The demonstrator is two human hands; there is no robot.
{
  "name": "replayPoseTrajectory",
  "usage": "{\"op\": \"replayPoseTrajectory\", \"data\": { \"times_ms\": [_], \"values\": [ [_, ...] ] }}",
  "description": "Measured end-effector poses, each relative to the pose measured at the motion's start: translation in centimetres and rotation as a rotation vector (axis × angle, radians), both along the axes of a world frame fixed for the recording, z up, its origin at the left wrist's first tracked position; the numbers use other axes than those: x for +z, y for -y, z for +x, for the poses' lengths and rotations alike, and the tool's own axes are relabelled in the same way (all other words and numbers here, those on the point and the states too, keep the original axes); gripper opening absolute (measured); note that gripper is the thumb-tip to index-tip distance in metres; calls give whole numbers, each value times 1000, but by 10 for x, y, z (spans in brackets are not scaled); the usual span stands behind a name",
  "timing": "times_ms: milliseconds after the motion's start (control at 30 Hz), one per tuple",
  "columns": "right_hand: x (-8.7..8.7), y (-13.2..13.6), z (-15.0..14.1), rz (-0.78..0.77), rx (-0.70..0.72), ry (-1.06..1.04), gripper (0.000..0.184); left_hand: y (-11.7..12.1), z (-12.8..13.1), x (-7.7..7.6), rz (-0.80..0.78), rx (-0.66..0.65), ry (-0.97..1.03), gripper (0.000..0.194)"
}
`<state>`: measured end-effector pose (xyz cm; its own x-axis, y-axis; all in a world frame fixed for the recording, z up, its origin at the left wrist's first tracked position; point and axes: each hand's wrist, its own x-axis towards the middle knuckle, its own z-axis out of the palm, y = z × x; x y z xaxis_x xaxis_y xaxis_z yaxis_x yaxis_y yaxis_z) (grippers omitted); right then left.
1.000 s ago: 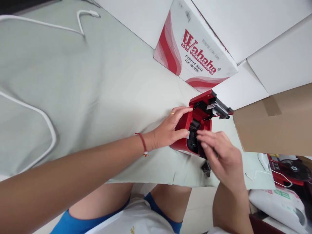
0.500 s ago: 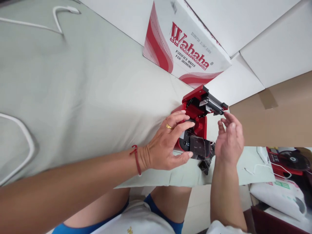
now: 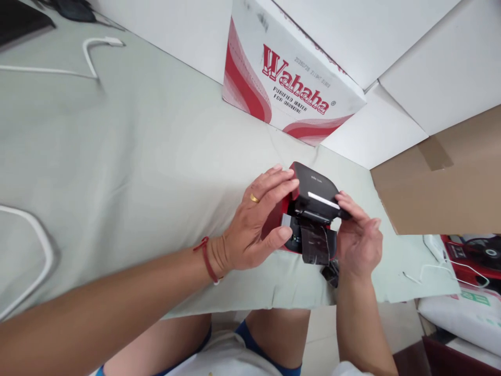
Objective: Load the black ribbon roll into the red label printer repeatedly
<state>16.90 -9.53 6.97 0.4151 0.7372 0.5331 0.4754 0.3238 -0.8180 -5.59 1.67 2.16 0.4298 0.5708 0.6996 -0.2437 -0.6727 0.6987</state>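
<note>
My left fingers [image 3: 274,196] are spreading against the red device [image 3: 274,222] on the counter [image 3: 176,156]; my loosely bent right fingers [image 3: 351,207] are touching its black lid [image 3: 319,183], hanging partway open, dark strip [image 3: 315,248] protruding.

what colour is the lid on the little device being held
Black on top, seen best in the head view.

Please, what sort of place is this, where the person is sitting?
Probably a home or small workroom: a cloth-covered table holds a water carton and loose white cable, with a brown cardboard box beside.
</note>
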Motion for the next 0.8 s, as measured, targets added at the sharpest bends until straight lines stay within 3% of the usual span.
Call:
{"op": "replayPoseTrajectory", "data": {
  "times_ms": [167, 400, 567, 667, 800],
  "values": [
    [-13, 27, -1, -123, -19, 294, 37, -2, 0, 0, -34, -43, -97, 42],
    [-16, 26, -2, -118, -12, 286, 38, -9, 8, -2, -9, -13, 21, 37],
    [-17, 27, -12, -118, -58, 251, 35, -10, 9, -4, 16, -70, 11, 26],
    [-14, 36, -27, -79, -63, 263, 38, -11, 4, -5, -122, -148, -34, 33],
    [-10, 59, -49, -50, -22, 456, 39, -13, 0, -4, -494, -275, -92, 80]
  ]
}}
